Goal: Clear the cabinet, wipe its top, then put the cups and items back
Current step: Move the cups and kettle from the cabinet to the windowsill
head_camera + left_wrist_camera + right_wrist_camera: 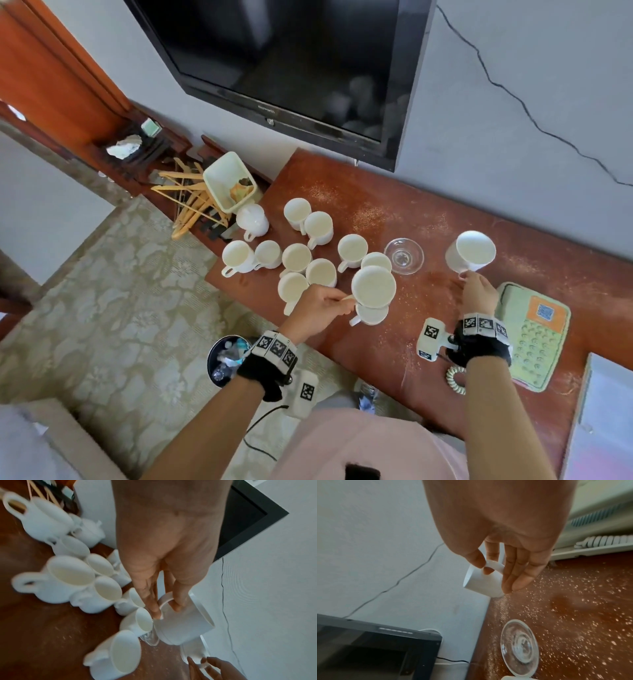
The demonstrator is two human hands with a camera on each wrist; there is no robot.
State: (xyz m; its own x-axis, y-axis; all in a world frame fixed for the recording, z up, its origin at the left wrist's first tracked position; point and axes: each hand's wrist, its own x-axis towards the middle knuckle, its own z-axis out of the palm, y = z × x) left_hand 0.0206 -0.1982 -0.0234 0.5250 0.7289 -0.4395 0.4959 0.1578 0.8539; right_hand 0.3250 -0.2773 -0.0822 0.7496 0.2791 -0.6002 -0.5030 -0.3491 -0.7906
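Note:
Several white cups (296,257) stand grouped on the left half of the dusty reddish-brown cabinet top (376,209). My left hand (318,310) pinches the handle of a white cup (373,287) (185,626) and holds it lifted and tilted above the group. My right hand (474,291) pinches the handle of another white cup (474,251) (482,584), raised and tilted over the right part of the top. A clear glass saucer (403,256) (519,647) lies between the two held cups.
A white teapot (252,219) sits at the cabinet's left end beside a pale bin (227,180) and wooden hangers (191,202). A green telephone (531,335) lies right of my right hand. A black TV (291,68) hangs on the wall above. White specks cover the top.

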